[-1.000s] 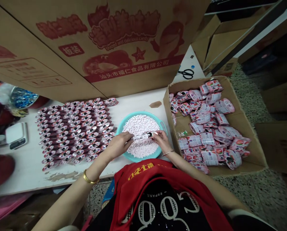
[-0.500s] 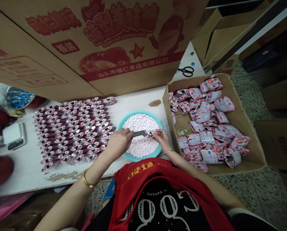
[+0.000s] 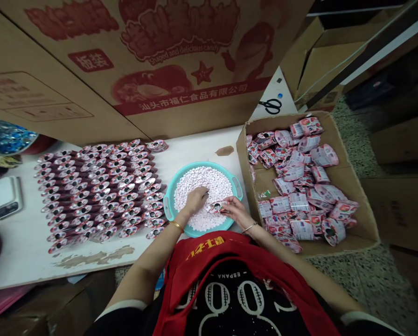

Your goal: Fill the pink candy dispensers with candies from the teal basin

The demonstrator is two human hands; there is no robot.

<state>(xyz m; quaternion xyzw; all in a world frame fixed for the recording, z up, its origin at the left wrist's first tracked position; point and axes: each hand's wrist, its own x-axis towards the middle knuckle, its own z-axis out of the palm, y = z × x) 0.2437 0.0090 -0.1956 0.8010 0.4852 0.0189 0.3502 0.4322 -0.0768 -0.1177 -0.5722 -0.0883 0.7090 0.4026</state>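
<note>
My left hand (image 3: 196, 199) is low over the small white candies (image 3: 212, 183) in a turquoise basin (image 3: 167, 207). Its fingers are closed round a narrow metal scoop, of which only a dark bit shows at the fingertips; the rest is hidden by hand and candies. Between the fingers of my right hand (image 3: 237, 211) is a pink and white printed packet (image 3: 215, 206), held above the basin's right half with its open end upward.
Rows of standing packets (image 3: 100, 186) fill the table left of the basin. A carton (image 3: 365, 210) with loose packets stands at the right. Big printed cartons (image 3: 195, 116) wall off the back. Scissors (image 3: 272, 106) lie behind the carton; a white scale (image 3: 2, 196) sits far left.
My left hand has drawn the scoop back from the packet and lowered it into the candies. My right hand, still with the packet, has moved slightly down.
</note>
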